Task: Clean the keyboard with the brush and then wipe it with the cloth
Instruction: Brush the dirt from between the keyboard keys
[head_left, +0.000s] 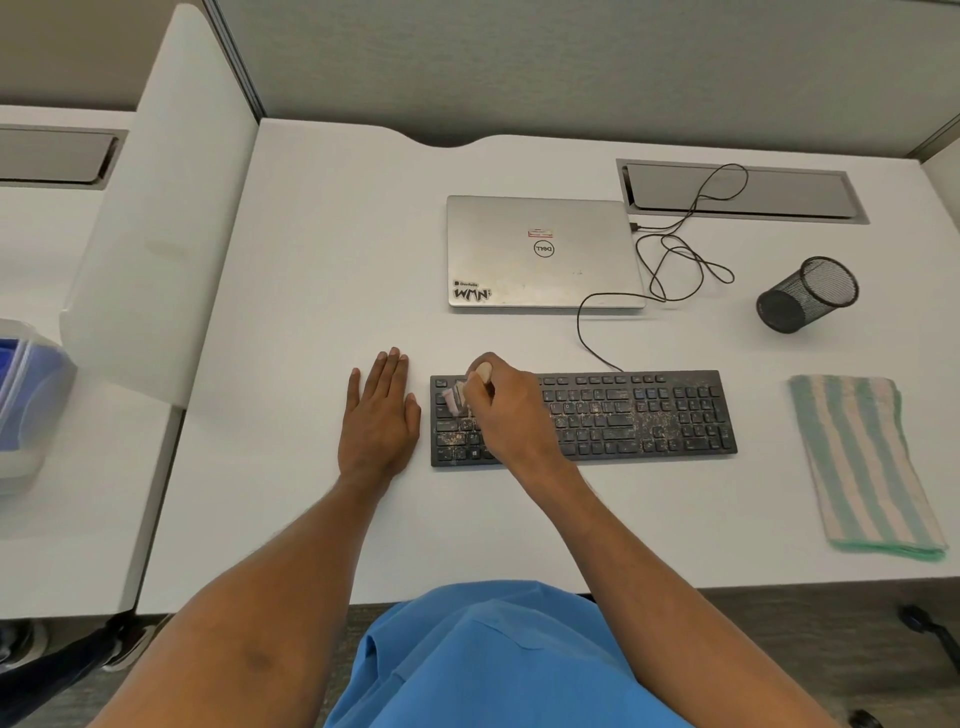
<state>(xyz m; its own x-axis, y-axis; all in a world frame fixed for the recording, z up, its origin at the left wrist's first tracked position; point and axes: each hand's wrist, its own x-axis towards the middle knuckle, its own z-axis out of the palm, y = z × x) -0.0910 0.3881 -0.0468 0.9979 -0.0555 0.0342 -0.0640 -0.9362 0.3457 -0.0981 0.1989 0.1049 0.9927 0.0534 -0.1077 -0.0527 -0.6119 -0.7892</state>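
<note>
A black keyboard (649, 415) lies on the white desk, speckled with pale crumbs across its left and middle keys. My right hand (506, 410) grips a small brush (457, 397) with a pale wooden handle, its bristles down on the keyboard's upper left keys. My left hand (379, 415) lies flat on the desk just left of the keyboard, fingers straight, holding nothing. A folded cloth (862, 462) with green and cream stripes lies to the right of the keyboard.
A shut silver laptop (543, 252) sits behind the keyboard, with a black cable (675, 260) looping beside it. A black mesh cup (805, 293) lies tipped over at the right. A white divider panel (156, 234) stands at the left. A grey cable hatch (737, 189) sits at the back.
</note>
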